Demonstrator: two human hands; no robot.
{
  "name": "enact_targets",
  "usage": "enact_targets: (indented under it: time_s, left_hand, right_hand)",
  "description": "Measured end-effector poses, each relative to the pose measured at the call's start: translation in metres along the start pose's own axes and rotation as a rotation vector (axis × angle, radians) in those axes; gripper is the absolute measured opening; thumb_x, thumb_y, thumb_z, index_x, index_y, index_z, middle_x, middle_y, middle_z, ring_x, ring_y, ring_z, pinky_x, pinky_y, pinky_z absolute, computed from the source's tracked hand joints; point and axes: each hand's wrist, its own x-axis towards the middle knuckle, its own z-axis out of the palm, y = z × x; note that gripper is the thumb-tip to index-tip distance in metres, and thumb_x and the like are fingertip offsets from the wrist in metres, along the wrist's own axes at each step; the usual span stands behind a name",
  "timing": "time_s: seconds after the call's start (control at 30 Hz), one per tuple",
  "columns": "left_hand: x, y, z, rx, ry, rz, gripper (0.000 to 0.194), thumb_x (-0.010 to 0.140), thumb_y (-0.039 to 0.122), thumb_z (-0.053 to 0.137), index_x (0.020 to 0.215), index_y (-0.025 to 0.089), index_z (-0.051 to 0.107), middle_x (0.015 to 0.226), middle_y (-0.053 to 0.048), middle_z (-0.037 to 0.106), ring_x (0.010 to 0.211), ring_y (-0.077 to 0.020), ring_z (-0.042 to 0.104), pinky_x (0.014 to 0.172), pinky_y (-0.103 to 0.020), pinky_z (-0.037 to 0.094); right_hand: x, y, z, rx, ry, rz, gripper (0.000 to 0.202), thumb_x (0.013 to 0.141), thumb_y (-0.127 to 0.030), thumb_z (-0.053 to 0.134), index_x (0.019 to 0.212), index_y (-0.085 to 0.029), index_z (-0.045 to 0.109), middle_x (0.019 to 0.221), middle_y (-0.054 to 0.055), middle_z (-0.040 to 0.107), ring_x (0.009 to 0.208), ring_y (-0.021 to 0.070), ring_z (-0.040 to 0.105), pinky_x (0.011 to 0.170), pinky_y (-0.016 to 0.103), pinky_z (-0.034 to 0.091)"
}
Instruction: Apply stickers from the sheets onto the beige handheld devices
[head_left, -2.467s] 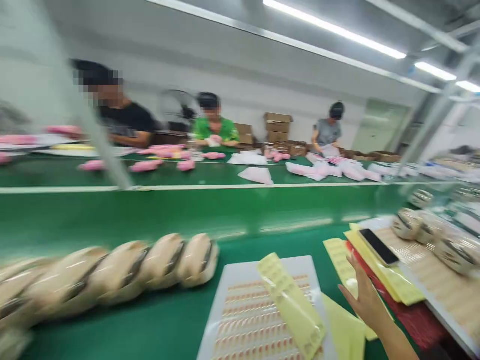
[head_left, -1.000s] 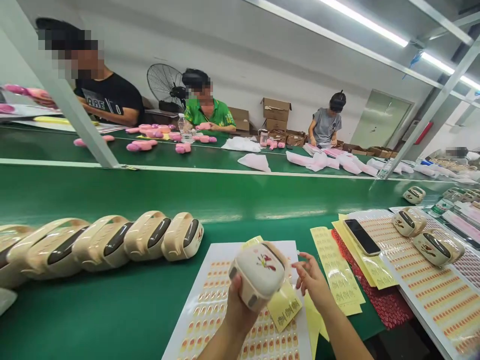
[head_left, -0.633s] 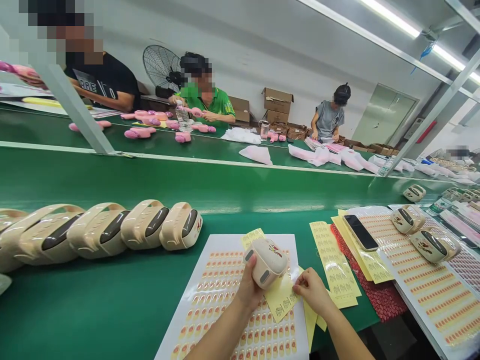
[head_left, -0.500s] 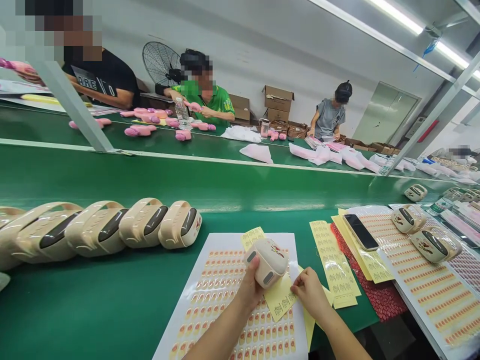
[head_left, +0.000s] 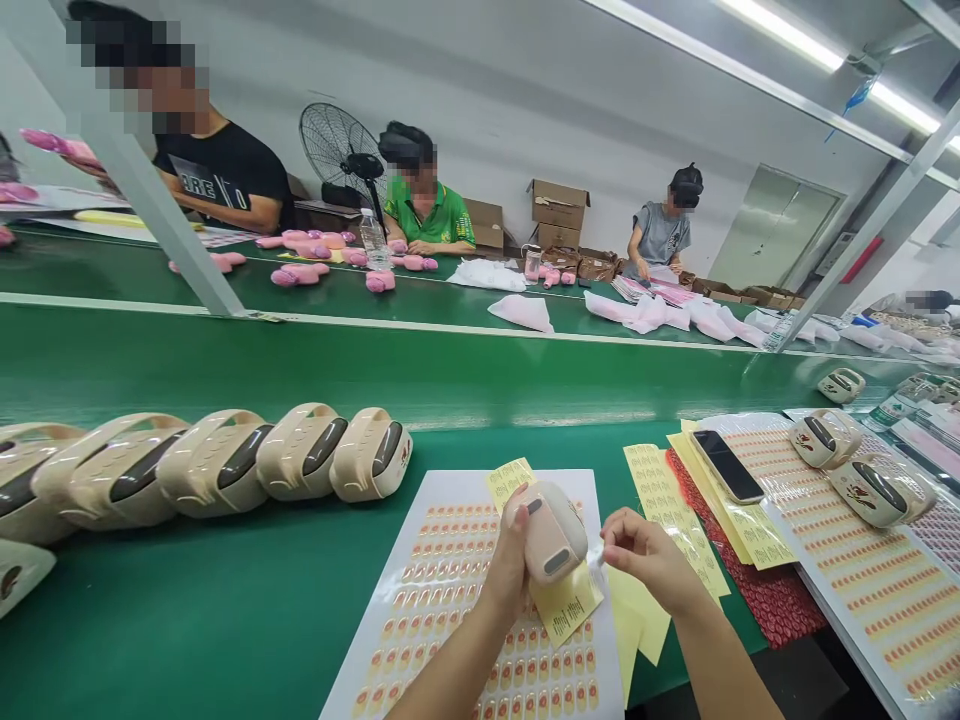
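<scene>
My left hand (head_left: 511, 560) is wrapped round a cream rounded device (head_left: 555, 532), whose side with two grey oval pads faces me. Below it lies a yellow label sheet (head_left: 566, 605), on top of a white sheet of small oval stickers (head_left: 420, 600). Just right of the device, my right hand (head_left: 637, 550) pinches a small whitish, see-through piece (head_left: 596, 553) between thumb and forefinger. Other yellow label sheets (head_left: 667, 500) lie beyond my right hand.
Several cream devices with handles (head_left: 300, 455) stand in a row at the left. At the right are a phone (head_left: 727, 466), red bubble wrap (head_left: 780, 600) and more sticker sheets (head_left: 847, 530). Across the green line, people work among pink items (head_left: 300, 274).
My left hand has turned the device, so its pads face me more. My right hand has lifted off the yellow label sheet, and a small whitish piece now shows at its fingertips. The view has shifted slightly.
</scene>
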Motion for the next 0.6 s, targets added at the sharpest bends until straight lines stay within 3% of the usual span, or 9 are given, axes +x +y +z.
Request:
enact_targets:
  time_s: [0.1,0.2,0.6]
  left_hand:
    - [-0.004,0.007,0.001,0.124,0.076,0.068,0.067,0.063,0.056,0.065,0.119,0.025,0.044,0.115,-0.007,0.057,0.103,-0.0259,0.054,0.086,-0.035,0.042]
    - [-0.009,0.015,0.004,0.219,0.068,0.084,0.064,0.064,0.054,0.065,0.117,0.024,0.046,0.113,-0.008,0.057,0.102,-0.0266,0.054,0.086,-0.036,0.042]
    - [-0.015,0.02,0.006,0.317,0.07,0.069,0.067,0.065,0.059,0.059,0.118,0.022,0.042,0.117,-0.012,0.052,0.104,-0.0286,0.052,0.086,-0.037,0.042]
  right_hand:
    - [0.014,-0.014,0.015,-0.039,0.022,0.0,0.032,0.062,-0.048,0.067,0.061,-0.019,0.054,0.077,0.0,0.044,0.073,0.0156,0.046,0.067,0.029,0.037]
    - [0.025,-0.017,0.025,-0.091,0.065,0.036,0.026,0.06,-0.042,0.067,0.059,-0.019,0.054,0.078,0.0,0.044,0.073,0.0159,0.046,0.069,0.031,0.037]
    - [0.032,-0.01,0.034,-0.105,0.149,0.072,0.018,0.058,-0.036,0.062,0.057,-0.019,0.054,0.074,0.0,0.044,0.066,0.0146,0.045,0.067,0.031,0.038]
